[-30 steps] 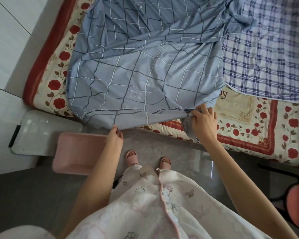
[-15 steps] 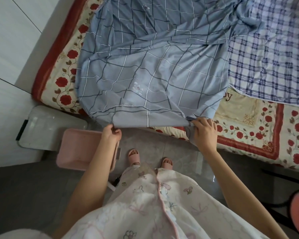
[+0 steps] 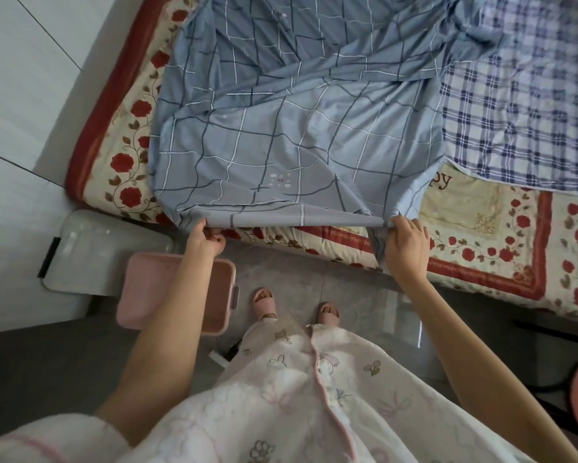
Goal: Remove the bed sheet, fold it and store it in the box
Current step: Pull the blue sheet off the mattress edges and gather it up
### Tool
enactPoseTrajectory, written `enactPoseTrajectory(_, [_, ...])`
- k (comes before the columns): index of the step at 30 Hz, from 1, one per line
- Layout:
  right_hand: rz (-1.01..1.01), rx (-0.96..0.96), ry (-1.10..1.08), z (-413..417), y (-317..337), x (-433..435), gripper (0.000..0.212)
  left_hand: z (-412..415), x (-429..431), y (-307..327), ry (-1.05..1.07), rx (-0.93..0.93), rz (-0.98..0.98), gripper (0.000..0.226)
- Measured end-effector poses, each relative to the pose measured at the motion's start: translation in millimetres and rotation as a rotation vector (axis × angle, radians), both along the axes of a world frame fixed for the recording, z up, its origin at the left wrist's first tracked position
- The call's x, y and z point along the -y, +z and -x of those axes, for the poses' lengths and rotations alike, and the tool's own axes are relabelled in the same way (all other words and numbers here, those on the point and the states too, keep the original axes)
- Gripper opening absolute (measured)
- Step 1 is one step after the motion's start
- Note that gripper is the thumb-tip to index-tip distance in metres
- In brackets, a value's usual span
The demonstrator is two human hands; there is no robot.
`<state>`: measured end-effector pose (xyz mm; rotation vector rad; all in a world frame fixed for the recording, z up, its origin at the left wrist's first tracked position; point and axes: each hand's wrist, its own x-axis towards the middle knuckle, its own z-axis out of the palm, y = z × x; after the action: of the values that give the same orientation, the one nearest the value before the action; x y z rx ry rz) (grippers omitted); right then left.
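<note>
Both hands have drawn the near hem of the bed sheet (image 3: 297,155) tighter than a second ago, so it now runs in a straight, taut line along the bed's edge instead of sagging between them. At one end the left hand (image 3: 204,238) has its fingers curled round the hem; at the other the right hand (image 3: 407,242) grips a bunched corner, a short tail of cloth hanging below it. Most of the blue checked sheet lies rumpled on the floral quilt (image 3: 481,228), doubled over itself and touching a plaid sheet (image 3: 521,95) on the right. On the floor below the left forearm stands the pink box (image 3: 147,289), open, just beside a clear plastic lid or bin (image 3: 90,248). Folding looks to be at an early stage, with the first crease being squared. Next, the held edge probably needs carrying forward to meet the far layers, corners matched.
</note>
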<state>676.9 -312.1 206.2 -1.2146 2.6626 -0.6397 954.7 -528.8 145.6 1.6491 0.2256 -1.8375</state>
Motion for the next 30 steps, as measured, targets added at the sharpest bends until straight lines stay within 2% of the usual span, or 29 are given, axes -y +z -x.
enactPoseTrajectory(5, [0.127, 0.051, -0.100, -6, 9, 10, 0.033, -8, 6, -8, -0.003, 0.067, -0.051, 0.021])
enactPoseTrajectory(9, [0.092, 0.128, -0.182, 0, 2, 16, 0.027, -19, 12, -9, 0.036, 0.092, -0.102, 0.015])
enactPoseTrajectory(11, [0.022, 0.137, -0.197, 8, 1, 17, 0.028, -22, 19, 0, 0.021, 0.082, -0.039, 0.013])
enactPoseTrajectory(14, [-0.148, 0.063, -0.085, 18, 2, 18, 0.030, -24, 30, 20, -0.024, 0.106, 0.126, 0.009])
enactPoseTrajectory(17, [-0.379, 0.011, 0.044, 20, -3, 18, 0.026, -32, 35, 27, 0.018, 0.144, 0.113, 0.005])
enactPoseTrajectory(19, [-0.353, -0.049, 0.037, 20, -6, 10, 0.008, -35, 39, 26, 0.017, 0.106, 0.131, 0.008])
enactPoseTrajectory(21, [-0.374, -0.080, 0.044, 19, -10, -3, 0.011, -41, 39, 21, 0.062, 0.092, 0.090, 0.019])
enactPoseTrajectory(22, [-0.449, -0.078, 0.079, 19, -14, -9, 0.011, -47, 36, 16, 0.021, 0.110, 0.044, 0.019])
enactPoseTrajectory(24, [-0.655, -0.002, 0.112, 16, -28, -18, 0.013, -49, 27, 8, -0.121, 0.118, -0.002, 0.015])
enactPoseTrajectory(26, [-0.799, 0.103, 0.067, 12, -45, -25, 0.018, -45, 20, -1, -0.129, 0.057, -0.039, 0.020])
enactPoseTrajectory(27, [-0.835, 0.157, 0.046, 8, -53, -27, 0.022, -42, 15, -4, -0.160, 0.043, -0.040, 0.023])
enactPoseTrajectory(30, [-0.883, 0.307, -0.077, -8, -74, -34, 0.041, -29, 8, 4, -0.355, 0.153, 0.035, 0.036])
